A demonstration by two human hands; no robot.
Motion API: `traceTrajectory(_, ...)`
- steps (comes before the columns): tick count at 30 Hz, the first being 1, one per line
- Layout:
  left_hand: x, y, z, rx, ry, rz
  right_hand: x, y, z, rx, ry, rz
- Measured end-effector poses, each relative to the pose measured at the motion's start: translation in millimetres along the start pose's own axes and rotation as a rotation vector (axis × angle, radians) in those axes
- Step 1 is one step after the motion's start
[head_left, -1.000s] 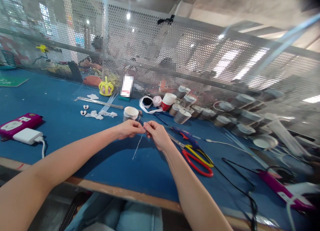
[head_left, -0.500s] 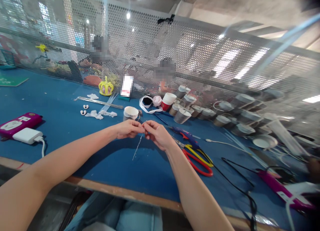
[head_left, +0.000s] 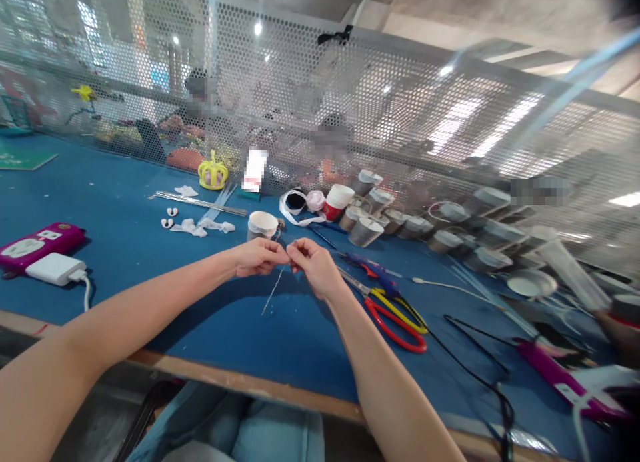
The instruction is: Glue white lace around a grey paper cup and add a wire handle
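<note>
My left hand [head_left: 259, 257] and my right hand [head_left: 314, 265] meet fingertip to fingertip above the blue table, both closed in a pinch. A thin, twisted silvery wire [head_left: 273, 293] hangs from between them, slanting down to the left. Its upper end is hidden in the fingers, and I cannot make out any finer detail there. Just beyond the left hand stands a grey cup with a white rim [head_left: 263, 223]. Red-handled scissors [head_left: 395, 325] lie to the right of the right hand, beside yellow-handled pliers [head_left: 400, 309] and a blue tool [head_left: 373, 270].
Straight metal wires [head_left: 200, 203], white scraps [head_left: 189, 228] and a yellow crown-shaped piece [head_left: 213, 173] lie at the back left. A purple power strip [head_left: 65, 235] with a white plug is at the left. Several grey cups [head_left: 367, 231] line the mesh screen [head_left: 280, 69]. Black cable [head_left: 470, 369] crosses the right side.
My hands stay pinched together with only a slight shift of the right fingers. The hanging wire's lower end has swung a little to the left and up.
</note>
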State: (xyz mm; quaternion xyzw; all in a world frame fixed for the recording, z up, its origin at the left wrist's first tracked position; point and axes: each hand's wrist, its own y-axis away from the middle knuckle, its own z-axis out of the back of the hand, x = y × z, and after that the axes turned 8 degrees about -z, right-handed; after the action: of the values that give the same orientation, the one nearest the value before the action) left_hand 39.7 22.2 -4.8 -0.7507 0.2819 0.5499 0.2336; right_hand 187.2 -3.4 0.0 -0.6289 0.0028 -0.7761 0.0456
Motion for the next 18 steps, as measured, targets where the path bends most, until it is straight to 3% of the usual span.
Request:
traceTrajectory(6,-1.2,-0.4,-2.7,-0.090,-0.159,-0.054,0.9,-0.3,1.6,-0.033,0.041,0.010)
traceTrajectory(13,-9.1,2.5,0.2,-0.028,-0.344,-0.100,1.3,-0.7,3.6,-0.016,0.043,-0.022)
traceTrajectory(18,-10.6,1.6,4.1,-0.011,-0.558,-0.220,2.8,-0.1,4.4,0.007,0.051,-0.041)
